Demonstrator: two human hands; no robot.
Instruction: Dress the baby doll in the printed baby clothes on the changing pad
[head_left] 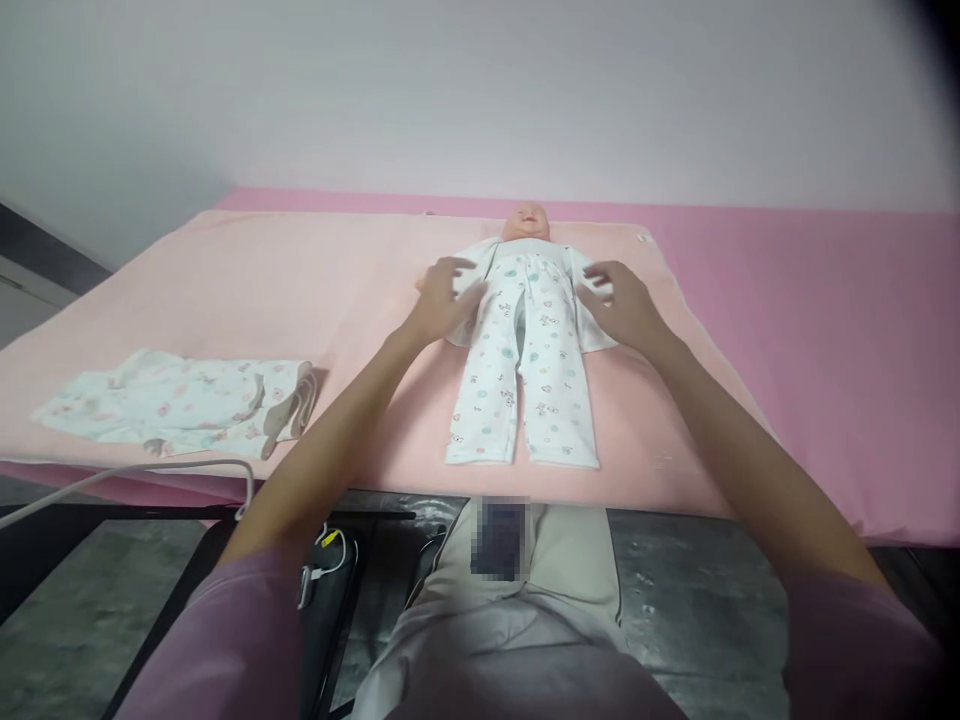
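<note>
A baby doll (527,222) lies on its back on the pink padded surface, head toward the wall. White printed pants (547,350) lie flat over its front, the legs pointing toward me. A white top (596,322) spreads out at both sides beneath the pants. My left hand (448,298) is at the left edge of the top, fingers apart and holding nothing. At the right edge, my right hand (619,300) has its fingers spread with nothing in them. Whether either hand touches the cloth is hard to tell.
Folded printed clothing (180,400) lies at the left of the pink surface (360,260). A white cable (150,468) runs over the front left edge. Below are a black case (330,600) and my legs. A plain wall stands behind.
</note>
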